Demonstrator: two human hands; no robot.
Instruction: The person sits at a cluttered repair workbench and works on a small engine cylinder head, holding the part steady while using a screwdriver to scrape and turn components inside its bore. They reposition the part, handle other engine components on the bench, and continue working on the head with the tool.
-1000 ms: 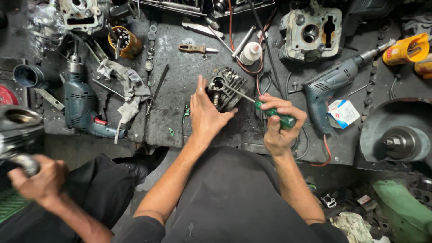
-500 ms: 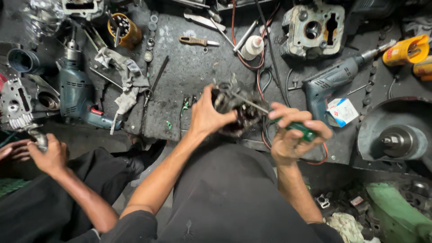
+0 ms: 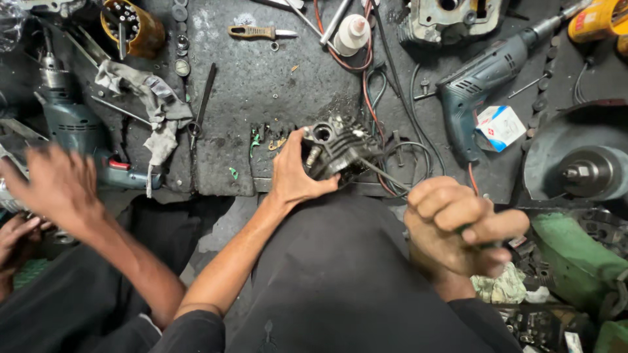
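Observation:
My left hand (image 3: 293,172) grips a dark finned metal engine part (image 3: 340,148) and holds it at the front edge of the grimy workbench (image 3: 261,91), above my lap. My right hand (image 3: 458,229) is a closed fist around the green handle of a screwdriver. Its thin shaft (image 3: 383,175) runs up and left into the engine part. The handle is almost fully hidden by my fingers.
Another person's hands (image 3: 55,186) work at the left edge, blurred. On the bench lie two blue-green power drills (image 3: 481,91) (image 3: 75,127), a grey rag (image 3: 154,98), a brass cup of tools (image 3: 131,26), a white bottle (image 3: 350,34), a small knife (image 3: 258,31), red wires (image 3: 366,72), and a grinder wheel (image 3: 582,171) right.
I have pulled the engine part and the screwdriver nearer to my body, off the bench middle. The other person's hands rose at the left and moved.

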